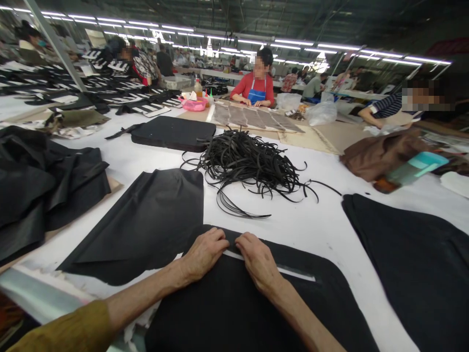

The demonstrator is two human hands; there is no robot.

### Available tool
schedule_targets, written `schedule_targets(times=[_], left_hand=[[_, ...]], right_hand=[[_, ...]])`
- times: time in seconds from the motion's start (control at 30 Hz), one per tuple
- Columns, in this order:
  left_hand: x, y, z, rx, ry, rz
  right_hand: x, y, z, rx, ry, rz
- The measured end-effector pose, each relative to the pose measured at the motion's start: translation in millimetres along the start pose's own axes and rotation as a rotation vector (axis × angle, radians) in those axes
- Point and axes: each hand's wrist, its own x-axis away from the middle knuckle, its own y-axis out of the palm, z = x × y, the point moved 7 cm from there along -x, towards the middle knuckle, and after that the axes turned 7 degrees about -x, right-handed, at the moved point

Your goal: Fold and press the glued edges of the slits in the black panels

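A large black fabric panel (227,303) with rounded corners lies in front of me on the white table. A narrow white strip (296,274) runs across it near its far edge. My left hand (207,252) rests on the panel at the strip's left part, its fingers curled and closed at the black material. Close beside it, my right hand (258,259) is also closed, fingertips bent down at the strip. A small gap separates the two hands. What lies under the fingertips is partly hidden.
Beyond the panel sits a tangled heap of thin black strips (252,164). A black sheet (146,220) lies at left, stacked black pieces (174,132) behind it, and more black panels (410,259) at right. A turquoise-lidded bottle (414,168) lies right. A person in red (252,88) works opposite.
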Motion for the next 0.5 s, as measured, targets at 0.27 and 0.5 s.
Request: schedule_targets(times=[0.27, 0.5], left_hand=[[1, -0.1, -1, -0.033, 0.033, 0.100], [3, -0.4, -3, 0.004, 0.083, 0.165]], right_hand=[[23, 3, 7, 0.311, -0.063, 0.059], [69, -24, 49, 0.253, 0.082, 0.140]])
